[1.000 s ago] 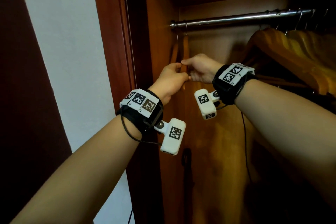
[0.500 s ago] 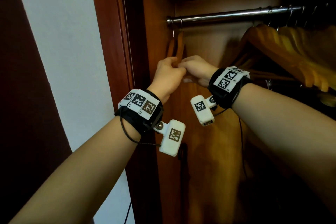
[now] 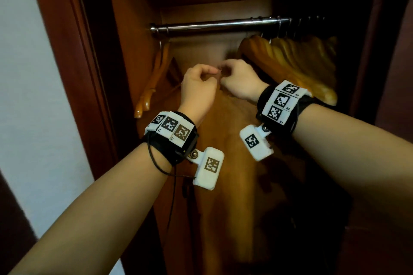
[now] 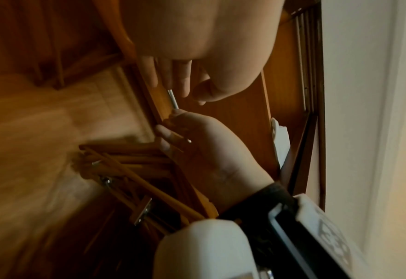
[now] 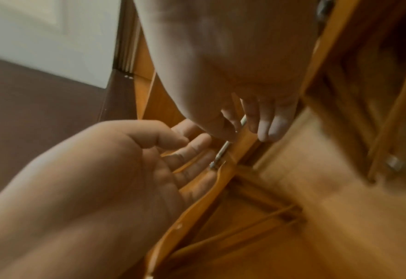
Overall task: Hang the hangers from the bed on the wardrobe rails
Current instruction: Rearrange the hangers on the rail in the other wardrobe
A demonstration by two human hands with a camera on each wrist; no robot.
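Both hands moved right; left hand [image 3: 197, 87] and right hand [image 3: 240, 80] fingers grip a hanger [image 5: 220, 175] (wrist views only)

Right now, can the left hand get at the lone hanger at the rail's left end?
Probably yes. The lone hanger hangs just left of the left hand, nothing between them. But that hand and the right hand hold another hanger, so it must let go first.

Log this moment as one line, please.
stage: hanging | left hand: grips wooden hanger | right hand: pinches hook | hanger: below rail, not yet hooked | rail: other hangers hung
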